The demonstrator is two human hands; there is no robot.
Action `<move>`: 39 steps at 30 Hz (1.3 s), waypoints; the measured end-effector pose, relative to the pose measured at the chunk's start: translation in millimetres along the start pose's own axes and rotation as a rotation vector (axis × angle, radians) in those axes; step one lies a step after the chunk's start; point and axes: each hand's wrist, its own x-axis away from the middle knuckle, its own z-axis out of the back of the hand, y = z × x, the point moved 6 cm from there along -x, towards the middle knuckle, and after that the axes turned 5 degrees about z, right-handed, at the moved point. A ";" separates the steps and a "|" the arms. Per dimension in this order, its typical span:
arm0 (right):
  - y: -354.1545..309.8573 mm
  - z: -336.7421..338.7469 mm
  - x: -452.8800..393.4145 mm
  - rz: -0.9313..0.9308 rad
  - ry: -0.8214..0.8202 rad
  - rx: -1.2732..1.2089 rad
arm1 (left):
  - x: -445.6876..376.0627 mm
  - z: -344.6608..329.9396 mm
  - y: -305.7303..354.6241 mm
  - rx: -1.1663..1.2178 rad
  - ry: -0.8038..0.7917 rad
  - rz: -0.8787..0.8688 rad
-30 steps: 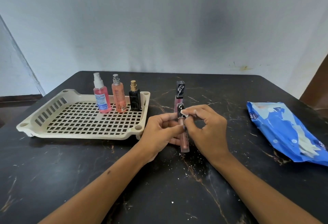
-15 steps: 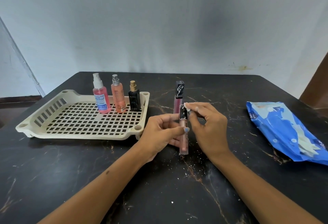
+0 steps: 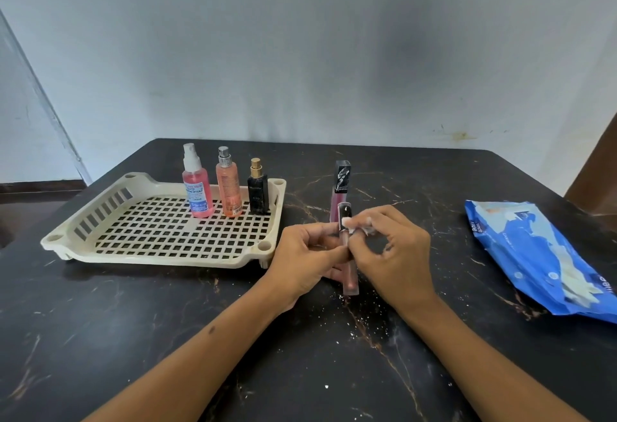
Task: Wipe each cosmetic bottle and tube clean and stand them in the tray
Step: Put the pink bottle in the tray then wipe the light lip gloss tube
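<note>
Reaching in from the near edge, two bare forearms cross the dark veined desk (image 3: 100, 321) and meet a little right of its centre. White crumbs (image 3: 359, 316) speckle the surface under and just in front of the hands. The left hand (image 3: 305, 259) has its fingers curled round a slim lip gloss tube (image 3: 349, 274), gripping it about the middle so that it stands almost upright, clear base low and dark cap up. The right hand (image 3: 394, 254) pinches a small white wipe (image 3: 355, 226) between thumb and fingertips and presses it against the tube's cap.

Just beyond the hands, at twelve o'clock, a second tube (image 3: 340, 188) with a black patterned cap and a pink body stands upright on the desk; its lower part is hidden behind the held tube.

At about ten o'clock from the hands sits a cream slotted tray (image 3: 160, 254). Three bottles stand in a row along its far side: a pink spray bottle (image 3: 197, 188) with a white nozzle, an orange spray bottle (image 3: 228, 188) with a silver nozzle, and a black bottle (image 3: 257, 193) with a gold top, this last in the tray's far right corner.

At three o'clock, well apart from the hands, a blue wipes packet (image 3: 541, 254) lies flat near the desk's right edge.
</note>
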 end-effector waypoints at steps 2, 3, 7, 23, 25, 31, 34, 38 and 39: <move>-0.6 -0.1 0.2 0.011 -0.008 -0.024 | 0.2 -0.1 0.7 -0.009 0.000 0.002; 1.5 -0.9 0.5 0.004 -0.010 -0.037 | -0.5 0.4 0.8 -0.009 0.007 0.003; 10.0 -2.4 -0.3 -0.048 -0.008 -0.052 | -1.5 -0.2 0.4 0.001 0.023 0.003; -1.7 -4.5 -0.7 0.047 -0.019 -0.021 | -4.7 2.9 -4.6 -0.006 0.046 0.022; 2.9 -3.7 -1.9 0.018 -0.020 -0.028 | -4.5 2.9 -4.4 -0.023 0.035 0.022; 6.1 -1.2 -1.2 -0.011 0.023 0.008 | -4.4 4.9 -3.9 0.008 0.072 0.017; -3.5 -5.4 -0.8 0.078 -0.020 -0.006 | -3.3 3.2 -2.7 -0.002 0.053 0.016; 5.8 -5.4 -1.5 -0.020 0.010 0.002 | -3.0 3.2 -1.9 -0.011 0.040 0.006; 6.4 -3.6 -1.3 -0.030 0.019 0.002 | -2.8 3.2 -1.9 -0.003 0.044 0.003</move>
